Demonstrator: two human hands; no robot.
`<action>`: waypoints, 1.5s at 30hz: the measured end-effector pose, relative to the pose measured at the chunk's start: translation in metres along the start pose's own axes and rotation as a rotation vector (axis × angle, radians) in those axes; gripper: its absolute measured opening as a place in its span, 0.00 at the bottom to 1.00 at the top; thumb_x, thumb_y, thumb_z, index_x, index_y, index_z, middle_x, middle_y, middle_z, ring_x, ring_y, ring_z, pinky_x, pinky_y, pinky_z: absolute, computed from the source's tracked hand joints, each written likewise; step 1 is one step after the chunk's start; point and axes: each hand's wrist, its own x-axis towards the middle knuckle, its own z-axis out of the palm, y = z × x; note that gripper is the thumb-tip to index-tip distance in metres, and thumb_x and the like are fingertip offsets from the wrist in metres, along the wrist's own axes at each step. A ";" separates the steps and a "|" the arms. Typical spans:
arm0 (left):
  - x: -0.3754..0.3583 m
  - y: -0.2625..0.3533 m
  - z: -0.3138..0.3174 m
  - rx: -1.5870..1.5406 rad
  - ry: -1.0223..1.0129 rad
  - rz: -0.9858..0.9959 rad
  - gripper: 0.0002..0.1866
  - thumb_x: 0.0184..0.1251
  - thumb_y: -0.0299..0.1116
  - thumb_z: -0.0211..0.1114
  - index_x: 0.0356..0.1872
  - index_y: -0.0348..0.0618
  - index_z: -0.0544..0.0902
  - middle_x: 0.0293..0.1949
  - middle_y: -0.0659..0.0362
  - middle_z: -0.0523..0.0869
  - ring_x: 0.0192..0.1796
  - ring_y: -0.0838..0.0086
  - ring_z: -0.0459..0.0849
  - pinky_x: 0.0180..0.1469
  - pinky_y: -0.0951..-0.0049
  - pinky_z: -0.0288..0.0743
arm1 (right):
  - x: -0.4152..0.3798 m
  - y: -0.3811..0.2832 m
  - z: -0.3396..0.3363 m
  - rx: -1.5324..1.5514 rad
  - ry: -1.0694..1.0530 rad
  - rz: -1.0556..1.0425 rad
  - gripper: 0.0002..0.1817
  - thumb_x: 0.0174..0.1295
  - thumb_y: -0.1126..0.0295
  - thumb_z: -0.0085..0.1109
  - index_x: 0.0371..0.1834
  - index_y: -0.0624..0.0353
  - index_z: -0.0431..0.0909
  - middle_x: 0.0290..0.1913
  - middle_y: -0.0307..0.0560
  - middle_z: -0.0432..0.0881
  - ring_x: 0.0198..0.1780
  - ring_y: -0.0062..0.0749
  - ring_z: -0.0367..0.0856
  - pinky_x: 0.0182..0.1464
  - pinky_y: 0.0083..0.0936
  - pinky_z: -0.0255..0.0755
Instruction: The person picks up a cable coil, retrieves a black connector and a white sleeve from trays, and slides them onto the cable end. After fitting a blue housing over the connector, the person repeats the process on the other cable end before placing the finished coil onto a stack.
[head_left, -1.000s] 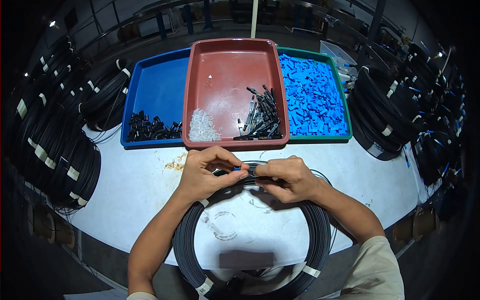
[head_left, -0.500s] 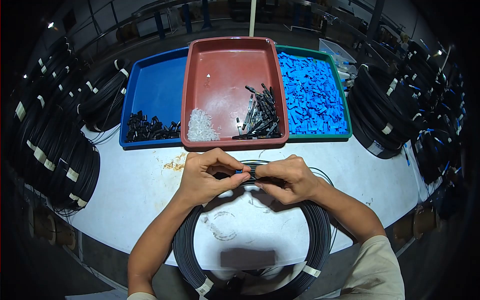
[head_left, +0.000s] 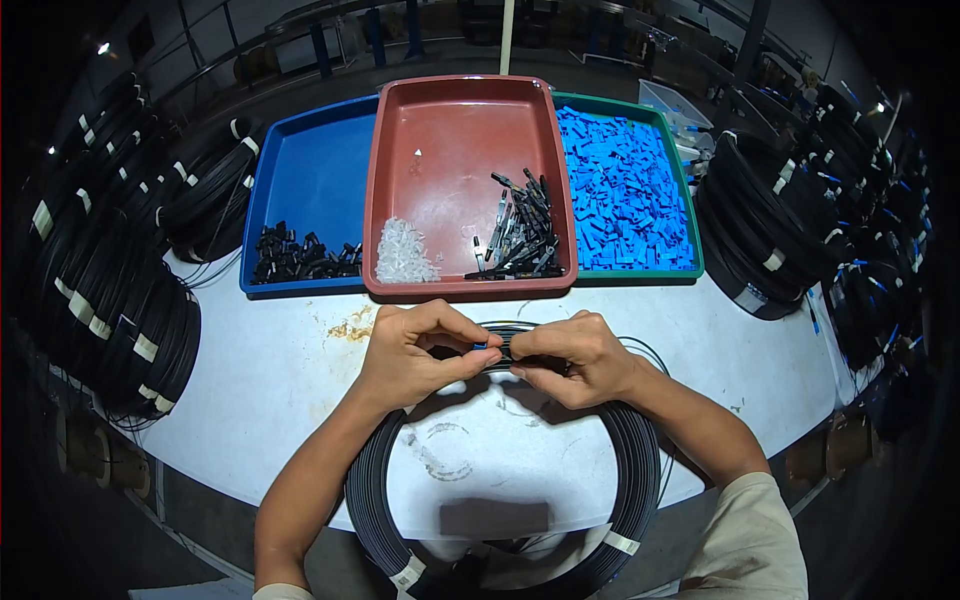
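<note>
My left hand (head_left: 415,350) is closed in a pinch on a small blue connector piece (head_left: 480,346), mostly covered by thumb and forefinger. Facing it, my right hand (head_left: 580,358) pinches what looks like a thin black cable, its end hidden between the fingers. The fingertips of both hands almost meet. Below them lies a large coil of black cable (head_left: 640,460), bound with white tape labels and reaching over the table's front edge. Thin loose loops of cable (head_left: 650,350) stick out to the right of my right hand.
Beyond my hands stand a blue tray (head_left: 315,160) with black parts, a red tray (head_left: 460,130) with clear sleeves and black parts, and a green-rimmed tray (head_left: 697,240) full of blue pieces. Cable coils (head_left: 120,310) stack up at left, with more coils (head_left: 770,210) at right.
Almost nothing differs. Both hands keep their pinch in the same place, and slightly more of the blue piece shows at my left fingertips.
</note>
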 end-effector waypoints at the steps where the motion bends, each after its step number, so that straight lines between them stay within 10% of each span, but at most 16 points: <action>1: 0.000 0.000 0.000 -0.005 -0.001 -0.001 0.08 0.59 0.21 0.77 0.38 0.33 0.87 0.36 0.51 0.92 0.38 0.73 0.92 0.43 0.75 0.89 | 0.000 0.000 0.000 -0.006 -0.005 -0.003 0.12 0.51 0.79 0.66 0.41 0.63 0.85 0.28 0.50 0.86 0.24 0.36 0.85 0.27 0.29 0.77; 30: 0.006 -0.003 -0.008 -0.470 0.191 -0.090 0.13 0.63 0.21 0.72 0.45 0.29 0.80 0.47 0.49 0.85 0.46 0.64 0.91 0.52 0.71 0.90 | 0.001 0.004 0.003 -0.092 0.146 -0.039 0.11 0.54 0.78 0.70 0.41 0.61 0.83 0.24 0.45 0.79 0.19 0.31 0.75 0.22 0.28 0.68; 45: 0.003 -0.008 -0.006 -0.135 0.143 -0.006 0.19 0.52 0.12 0.77 0.46 0.32 0.83 0.48 0.49 0.87 0.49 0.68 0.90 0.56 0.70 0.86 | 0.002 0.012 0.006 -0.183 0.267 -0.046 0.12 0.56 0.79 0.69 0.44 0.58 0.84 0.28 0.43 0.79 0.23 0.33 0.78 0.25 0.29 0.70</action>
